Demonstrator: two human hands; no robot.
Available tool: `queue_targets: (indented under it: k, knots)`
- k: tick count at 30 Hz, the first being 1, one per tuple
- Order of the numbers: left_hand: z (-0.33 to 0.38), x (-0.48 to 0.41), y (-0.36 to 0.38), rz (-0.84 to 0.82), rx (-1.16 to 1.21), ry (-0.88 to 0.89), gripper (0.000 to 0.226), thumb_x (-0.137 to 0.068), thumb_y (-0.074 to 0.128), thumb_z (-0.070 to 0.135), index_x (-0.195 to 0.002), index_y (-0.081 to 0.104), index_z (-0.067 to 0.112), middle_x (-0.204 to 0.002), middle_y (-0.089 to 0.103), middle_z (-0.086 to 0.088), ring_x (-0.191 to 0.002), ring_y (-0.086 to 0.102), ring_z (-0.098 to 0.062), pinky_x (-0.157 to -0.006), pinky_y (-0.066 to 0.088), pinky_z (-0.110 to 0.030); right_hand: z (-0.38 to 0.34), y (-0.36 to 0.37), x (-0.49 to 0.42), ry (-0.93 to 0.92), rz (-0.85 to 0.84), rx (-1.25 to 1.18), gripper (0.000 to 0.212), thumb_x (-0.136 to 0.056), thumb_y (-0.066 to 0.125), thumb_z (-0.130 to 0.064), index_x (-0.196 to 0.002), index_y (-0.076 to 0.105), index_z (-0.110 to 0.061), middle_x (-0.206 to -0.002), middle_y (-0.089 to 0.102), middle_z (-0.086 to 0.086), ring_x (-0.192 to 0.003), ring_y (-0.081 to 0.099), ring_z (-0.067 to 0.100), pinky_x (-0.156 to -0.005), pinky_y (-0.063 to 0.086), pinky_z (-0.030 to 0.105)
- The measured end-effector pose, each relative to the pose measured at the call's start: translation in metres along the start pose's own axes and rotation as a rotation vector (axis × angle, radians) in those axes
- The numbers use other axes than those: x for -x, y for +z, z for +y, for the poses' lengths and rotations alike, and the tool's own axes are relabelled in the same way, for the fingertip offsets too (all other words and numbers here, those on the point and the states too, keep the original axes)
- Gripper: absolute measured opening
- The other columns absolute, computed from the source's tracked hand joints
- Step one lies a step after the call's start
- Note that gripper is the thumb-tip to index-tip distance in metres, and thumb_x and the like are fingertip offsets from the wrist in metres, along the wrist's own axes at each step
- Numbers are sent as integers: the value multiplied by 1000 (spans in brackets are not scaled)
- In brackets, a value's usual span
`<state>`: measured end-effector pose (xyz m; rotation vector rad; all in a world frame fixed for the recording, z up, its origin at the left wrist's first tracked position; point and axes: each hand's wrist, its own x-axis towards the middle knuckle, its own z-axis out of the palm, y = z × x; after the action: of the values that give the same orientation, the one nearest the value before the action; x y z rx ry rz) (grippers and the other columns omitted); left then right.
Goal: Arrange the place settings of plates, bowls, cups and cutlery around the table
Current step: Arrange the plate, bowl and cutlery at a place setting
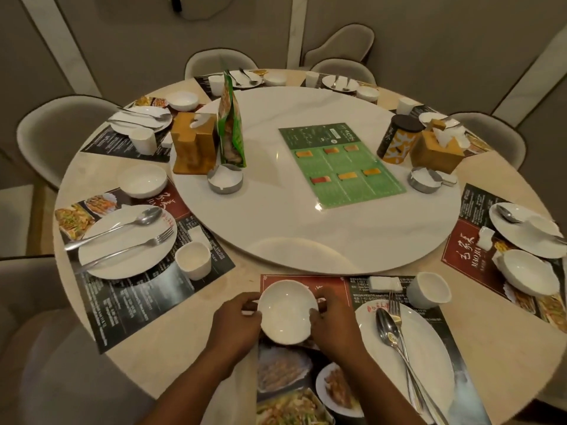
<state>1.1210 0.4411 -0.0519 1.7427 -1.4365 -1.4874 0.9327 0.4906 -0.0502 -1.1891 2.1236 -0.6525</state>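
Note:
A small white bowl (287, 311) sits at the near edge of the round table, on the printed placemat (334, 286) in front of me. My left hand (236, 325) grips its left rim and my right hand (333, 325) grips its right rim. To the right on the same mat lie a white plate (429, 357) with a spoon (387, 328) and fork (395, 305) across it, and a white cup (428, 289) behind the plate.
A white turntable (276, 216) fills the table's middle, carrying a green menu (340, 164), wooden tissue boxes (191, 145), two ashtrays (225, 179) and a yellow tin (397, 139). Other settings ring the table, such as the left plate (122, 250). Grey chairs (52, 133) surround it.

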Motion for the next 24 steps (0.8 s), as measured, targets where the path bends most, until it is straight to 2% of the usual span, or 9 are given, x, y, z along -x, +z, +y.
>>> queue_targets:
  k: [4, 7, 13, 19, 24]
  knots:
    - [6, -23, 1, -47, 64, 8, 38, -79, 60, 18, -105, 66, 45, -104, 69, 11, -94, 68, -19, -81, 60, -44, -5, -1, -18, 31, 43, -16, 23, -92, 59, -17, -114, 62, -21, -87, 62, -7, -83, 58, 14, -64, 41, 25]
    - [10, -31, 1, -63, 105, 9, 40, -83, 59, 10, -104, 67, 44, -106, 69, 8, -94, 68, -21, -79, 61, -44, -7, 1, -26, 36, 69, -11, 23, -89, 62, -18, -111, 64, -25, -91, 67, -5, -88, 62, 16, -73, 46, 28]
    - [13, -40, -1, -81, 137, 20, 42, -84, 59, 7, -100, 68, 44, -105, 68, 6, -92, 69, -22, -72, 62, -42, -9, 6, -35, 35, 82, -5, 25, -89, 63, -19, -114, 64, -24, -99, 70, -2, -91, 63, 15, -72, 42, 24]
    - [14, -46, -3, -85, 150, 14, 40, -86, 56, 2, -105, 68, 35, -105, 68, 3, -87, 71, -22, -72, 62, -41, -10, 9, -38, 43, 89, -17, 27, -90, 63, -18, -117, 64, -22, -101, 70, -1, -92, 63, 15, -74, 44, 25]
    - [15, -45, -3, -84, 124, 20, 40, -87, 56, 3, -109, 67, 35, -107, 67, 3, -86, 70, -20, -74, 62, -42, -10, 8, -37, 55, 86, -28, 28, -91, 62, -21, -119, 62, -21, -102, 70, 0, -93, 63, 15, -76, 45, 25]
